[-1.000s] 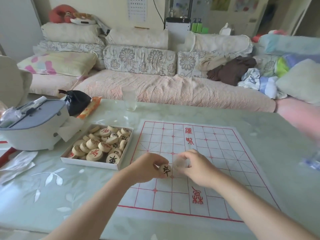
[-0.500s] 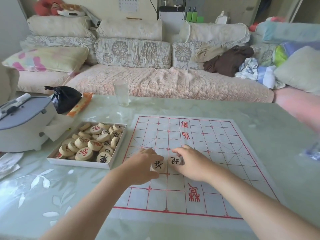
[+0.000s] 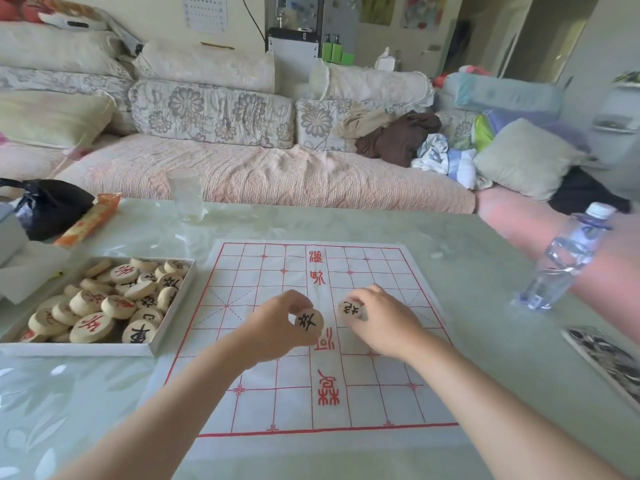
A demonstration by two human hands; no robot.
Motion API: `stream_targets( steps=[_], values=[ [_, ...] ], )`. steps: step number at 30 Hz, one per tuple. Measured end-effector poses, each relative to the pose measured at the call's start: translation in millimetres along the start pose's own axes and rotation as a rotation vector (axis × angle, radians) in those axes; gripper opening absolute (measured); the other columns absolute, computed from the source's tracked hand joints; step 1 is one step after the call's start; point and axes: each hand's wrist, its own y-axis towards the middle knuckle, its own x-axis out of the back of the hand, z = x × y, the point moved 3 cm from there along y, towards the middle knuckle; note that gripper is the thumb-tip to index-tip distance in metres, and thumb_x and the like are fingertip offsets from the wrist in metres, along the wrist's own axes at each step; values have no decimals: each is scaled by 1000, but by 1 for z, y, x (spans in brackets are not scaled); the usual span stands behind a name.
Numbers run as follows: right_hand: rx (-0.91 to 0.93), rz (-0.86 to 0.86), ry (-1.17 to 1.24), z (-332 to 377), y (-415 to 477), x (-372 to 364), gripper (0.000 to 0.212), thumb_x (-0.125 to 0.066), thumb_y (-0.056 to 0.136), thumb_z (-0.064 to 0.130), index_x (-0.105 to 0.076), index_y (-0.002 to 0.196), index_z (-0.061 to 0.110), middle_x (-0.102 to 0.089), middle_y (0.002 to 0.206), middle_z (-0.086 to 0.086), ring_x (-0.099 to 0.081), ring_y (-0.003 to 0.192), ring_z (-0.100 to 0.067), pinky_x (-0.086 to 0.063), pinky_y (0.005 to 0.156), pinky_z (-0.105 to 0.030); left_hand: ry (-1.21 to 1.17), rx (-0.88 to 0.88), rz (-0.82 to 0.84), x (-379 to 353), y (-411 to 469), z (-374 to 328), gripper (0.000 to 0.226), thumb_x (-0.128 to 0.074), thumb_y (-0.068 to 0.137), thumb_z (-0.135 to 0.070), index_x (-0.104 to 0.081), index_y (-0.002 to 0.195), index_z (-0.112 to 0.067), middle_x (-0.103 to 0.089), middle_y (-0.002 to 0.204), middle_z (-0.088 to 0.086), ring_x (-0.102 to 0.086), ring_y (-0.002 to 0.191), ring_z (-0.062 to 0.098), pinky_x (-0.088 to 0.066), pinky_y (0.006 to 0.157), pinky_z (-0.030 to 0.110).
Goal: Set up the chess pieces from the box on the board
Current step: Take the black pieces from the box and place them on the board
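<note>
Holding: each hand grips one round pale wooden chess piece with a black character, both above the middle of the board.
Left hand: the left hand [image 3: 277, 327] is closed around a round wooden disc marked in black [image 3: 309, 322], fingers curled over its top edge, the face turned toward the camera.
Right hand: the right hand [image 3: 382, 320] pinches a second black-marked wooden disc [image 3: 352, 310] at its rim, just beside the left one but not touching it.
Board: the white cloth board with a red grid and red characters [image 3: 381, 393] lies flat on the pale green glass-topped table [image 3: 485, 375]; no piece stands on it.
Box: the shallow white cardboard box [image 3: 171, 311] sits just left of the board, heaped with round wooden pieces [image 3: 114, 303] marked in red and black.
Nearby: a clear plastic water bottle [image 3: 568, 258] stands at right, a clear drinking glass [image 3: 185, 195] at the far table edge.
</note>
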Motion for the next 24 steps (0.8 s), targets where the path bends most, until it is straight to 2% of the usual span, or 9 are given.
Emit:
stream_targets(
  steps=[2, 3, 5, 6, 11, 15, 18, 21, 24],
  values=[
    [-75, -42, 30, -27, 0, 10, 45, -48, 95, 55, -51, 132, 30, -49, 132, 10, -58, 109, -15, -47, 88, -34, -176, 49, 17, -12, 4, -8, 43, -79, 75, -18, -58, 111, -28, -58, 107, -9, -58, 76, 15, -49, 58, 24],
    [-115, -62, 39, -40, 1, 15, 47, -49, 95, 55, -49, 135, 30, -49, 134, 9, -57, 112, -16, -46, 91, -34, -227, 61, 32, -17, 7, -11, 43, -79, 75, -16, -59, 111, -27, -60, 105, -6, -59, 78, 16, -52, 65, 28],
    [-188, -110, 63, -65, 4, 24, 48, -50, 94, 55, -49, 135, 30, -50, 135, 8, -56, 114, -16, -45, 92, -34, -280, 78, 57, -24, 16, -17, 44, -79, 75, -13, -61, 113, -27, -65, 102, -1, -62, 84, 18, -56, 78, 32],
    [-219, -136, 87, -75, 7, 27, 47, -52, 93, 55, -50, 133, 30, -52, 133, 8, -56, 113, -16, -46, 90, -34, -291, 83, 65, -26, 20, -18, 44, -79, 76, -13, -62, 114, -28, -66, 101, 0, -62, 85, 18, -56, 79, 32],
    [-282, -178, 96, -103, 37, 24, 40, -57, 91, 53, -53, 124, 30, -56, 127, 8, -57, 110, -15, -46, 87, -32, -207, 49, 88, -34, 47, -25, 49, -71, 81, -9, -59, 122, -33, -60, 103, -4, -60, 84, 17, -50, 67, 18],
    [-242, -197, 81, -102, 81, 22, 33, -56, 92, 54, -56, 115, 29, -57, 123, 10, -58, 107, -15, -46, 84, -32, -190, 65, 37, -35, 73, -22, 48, -65, 85, -8, -57, 126, -33, -57, 113, 1, -59, 94, 19, -51, 68, 21],
    [-224, -231, 85, -98, 115, 22, 28, -59, 91, 51, -60, 108, 29, -59, 120, 10, -57, 107, -15, -44, 81, -30, -186, 54, -16, -32, 87, -15, 47, -64, 86, -8, -57, 127, -30, -56, 115, 3, -57, 97, 19, -46, 66, 18],
    [-187, -284, 81, -93, 140, 19, 26, -61, 91, 49, -61, 106, 28, -60, 119, 9, -57, 109, -17, -42, 78, -29, -207, 43, -31, -29, 91, -7, 47, -65, 86, -9, -56, 128, -28, -57, 107, -1, -57, 91, 13, -45, 64, 16],
    [-155, -261, 2, -91, 153, 9, 24, -59, 92, 46, -62, 108, 28, -60, 119, 7, -58, 107, -19, -40, 77, -29, -242, 36, -54, -25, 92, -2, 44, -67, 86, -11, -55, 124, -29, -58, 97, -7, -57, 78, 9, -46, 58, 15]
  ],
)
